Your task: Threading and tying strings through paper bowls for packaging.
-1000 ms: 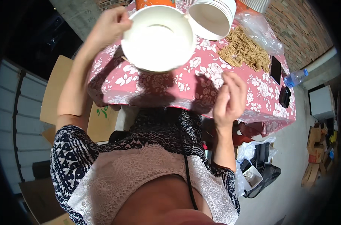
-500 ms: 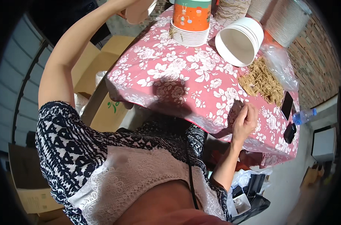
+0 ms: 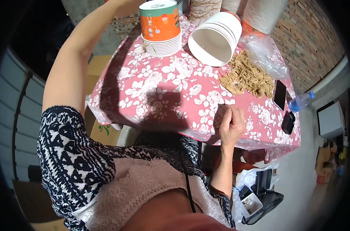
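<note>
At the top edge, my left arm reaches out to the far left of the table, and my left hand is partly cut off by the frame, its fingers not visible. Beside it stands an upside-down stack of paper tubs, orange with a green band and several white rims below. My right hand rests near the front of the table with curled fingers and nothing visible in it. Beyond that hand lies a heap of tan strings. Nested white paper tubs lie on their side, openings toward me.
A pink floral cloth covers the table. Tall tub stacks stand at the back. On the right are a clear plastic bag, a phone, a black case and a water bottle. A cardboard box stands left.
The view has shifted, so the table things appear further left. The white tub in my left hand is out of sight now, as the arm reaches further up. My right hand stays resting.
</note>
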{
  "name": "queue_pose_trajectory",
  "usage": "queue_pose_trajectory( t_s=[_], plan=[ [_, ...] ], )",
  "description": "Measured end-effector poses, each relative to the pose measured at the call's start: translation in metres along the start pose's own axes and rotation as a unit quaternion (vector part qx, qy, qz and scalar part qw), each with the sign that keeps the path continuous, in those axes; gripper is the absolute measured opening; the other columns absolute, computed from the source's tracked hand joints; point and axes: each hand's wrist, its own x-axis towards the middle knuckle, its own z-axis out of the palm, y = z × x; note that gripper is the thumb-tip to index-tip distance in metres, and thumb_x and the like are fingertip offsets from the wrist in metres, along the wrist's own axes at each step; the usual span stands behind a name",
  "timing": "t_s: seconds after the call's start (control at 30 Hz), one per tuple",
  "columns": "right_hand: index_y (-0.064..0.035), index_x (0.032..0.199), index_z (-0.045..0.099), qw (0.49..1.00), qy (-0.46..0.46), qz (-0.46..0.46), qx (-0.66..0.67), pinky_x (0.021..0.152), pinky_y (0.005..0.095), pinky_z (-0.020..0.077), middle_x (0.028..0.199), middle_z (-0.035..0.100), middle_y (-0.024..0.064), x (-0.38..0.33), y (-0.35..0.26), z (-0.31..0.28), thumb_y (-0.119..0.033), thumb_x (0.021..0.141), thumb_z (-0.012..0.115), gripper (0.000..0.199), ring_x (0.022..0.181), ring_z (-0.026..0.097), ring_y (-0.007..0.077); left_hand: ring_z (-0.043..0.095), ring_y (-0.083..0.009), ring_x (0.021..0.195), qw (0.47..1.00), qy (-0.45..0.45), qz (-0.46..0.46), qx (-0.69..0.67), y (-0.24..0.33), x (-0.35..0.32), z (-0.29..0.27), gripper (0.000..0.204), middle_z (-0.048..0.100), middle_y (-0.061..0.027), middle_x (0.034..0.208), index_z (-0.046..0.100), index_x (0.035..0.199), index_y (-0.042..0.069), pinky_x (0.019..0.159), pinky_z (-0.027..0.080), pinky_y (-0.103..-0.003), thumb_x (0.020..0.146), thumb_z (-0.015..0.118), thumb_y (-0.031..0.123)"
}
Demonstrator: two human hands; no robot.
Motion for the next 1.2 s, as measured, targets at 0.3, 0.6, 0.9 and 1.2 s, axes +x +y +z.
queue_pose_trajectory(
  t_s=[0.3,0.6,0.9,1.2],
  plan=[
    [0.0009,0.094,0.068,0.999,-0.034,0.013,0.023,0.069,0.0361,0.0518,0.09,0.065,0.0153,0.006,-0.005,0.001,0.003,0.088,0.057,0.013,0.079,0.065,0.0289,0.059,-0.0242,0.05,0.992,0.106,0.037,-0.064,-0.001,-0.005,-0.014,0.019,0.057,-0.0079,0.055,0.064,0.064,0.008,0.045,0.041,-0.045,0.07,0.064,0.027],
    [0.0014,0.093,0.068,0.999,-0.037,-0.006,0.037,0.066,0.0357,0.0508,0.089,0.065,0.0147,0.007,-0.01,0.004,0.003,0.087,0.058,0.011,0.076,0.065,0.0285,0.054,-0.0253,0.054,0.884,0.264,-0.173,-0.345,0.044,0.028,0.04,0.012,0.055,-0.0078,0.058,0.062,0.062,0.009,0.049,0.037,-0.041,0.069,0.062,0.018],
    [0.001,0.093,0.067,0.999,-0.038,0.001,0.026,0.066,0.0359,0.051,0.089,0.065,0.0149,0.009,-0.009,0.001,0.002,0.088,0.059,0.01,0.076,0.065,0.0292,0.062,-0.0281,0.07,0.947,0.266,0.132,-0.122,0.113,0.013,0.039,0.009,0.059,-0.0136,0.073,0.056,0.079,0.003,0.067,0.044,-0.04,0.083,0.055,0.011],
    [0.0006,0.093,0.068,0.999,-0.044,0.002,0.024,0.067,0.0371,0.0514,0.088,0.065,0.0151,0.008,-0.008,0.0,0.001,0.088,0.059,0.01,0.077,0.065,0.0303,0.055,-0.0383,0.099,0.853,0.482,-0.025,-0.199,0.074,-0.003,-0.009,0.034,0.057,-0.0226,0.112,0.059,0.11,0.004,0.081,0.046,-0.05,0.081,0.061,0.02]
  ],
)
